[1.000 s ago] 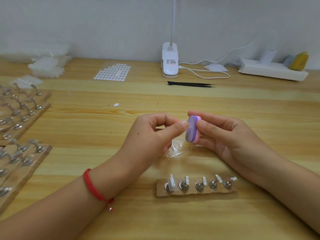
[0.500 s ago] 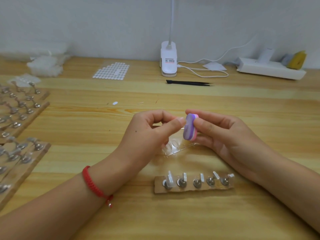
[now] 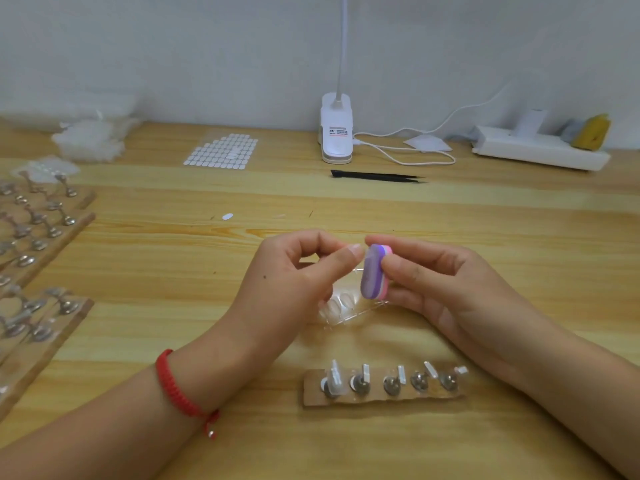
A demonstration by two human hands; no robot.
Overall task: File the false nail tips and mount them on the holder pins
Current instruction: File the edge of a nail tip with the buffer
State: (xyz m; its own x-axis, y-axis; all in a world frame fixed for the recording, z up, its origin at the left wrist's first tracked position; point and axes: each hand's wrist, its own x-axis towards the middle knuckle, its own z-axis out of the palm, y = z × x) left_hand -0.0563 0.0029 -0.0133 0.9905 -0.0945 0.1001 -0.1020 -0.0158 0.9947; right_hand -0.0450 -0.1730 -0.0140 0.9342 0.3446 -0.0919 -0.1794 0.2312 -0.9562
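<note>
Dead centre of the frame, the left hand (image 3: 298, 271) had thumb and forefinger pinched on a barely visible clear nail tip (image 3: 348, 248), right up against the purple-pink file block (image 3: 372, 271). The right hand (image 3: 433, 282) gripped that block upright between thumb and curled fingers. Just below them a clear tray of tips (image 3: 343, 308) lay on the wooden surface (image 3: 138, 271), with the holder strip (image 3: 381, 398) and its five pins at lower centre.

Soft, even, moderately bright light across my pale wooden table (image 3: 519, 230).
My left hand (image 3: 294, 282) and right hand (image 3: 450, 289) cast faint, soft-edged shadows beneath; the wide lens bows the table's far edge, and the wooden boards of metal pins (image 3: 38, 244) at far left look smeared.
</note>
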